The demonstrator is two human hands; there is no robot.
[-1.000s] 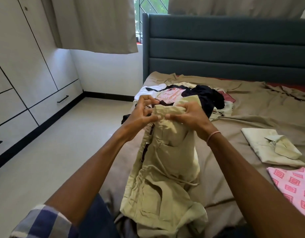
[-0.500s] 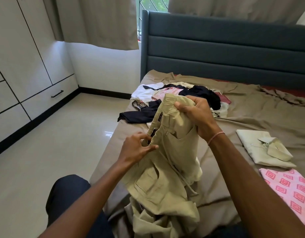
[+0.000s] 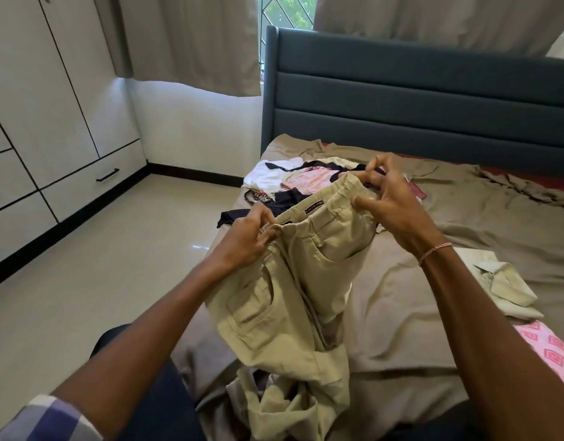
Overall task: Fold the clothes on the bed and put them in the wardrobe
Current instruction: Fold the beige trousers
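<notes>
Here, held khaki trousers (image 3: 293, 307) up mid-frame.
Pinched waistband (image 3: 325, 203) ends in left hand (image 3: 242, 240) and right hand (image 3: 392, 205), likely to straighten for folding.

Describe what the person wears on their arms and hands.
Both forearms are bare. A blue-and-white checked sleeve covers the left upper arm and ends near the elbow. A thin pink-and-white thread bracelet circles the right wrist. No ring, watch or glove shows on the left hand or the right hand.
</notes>
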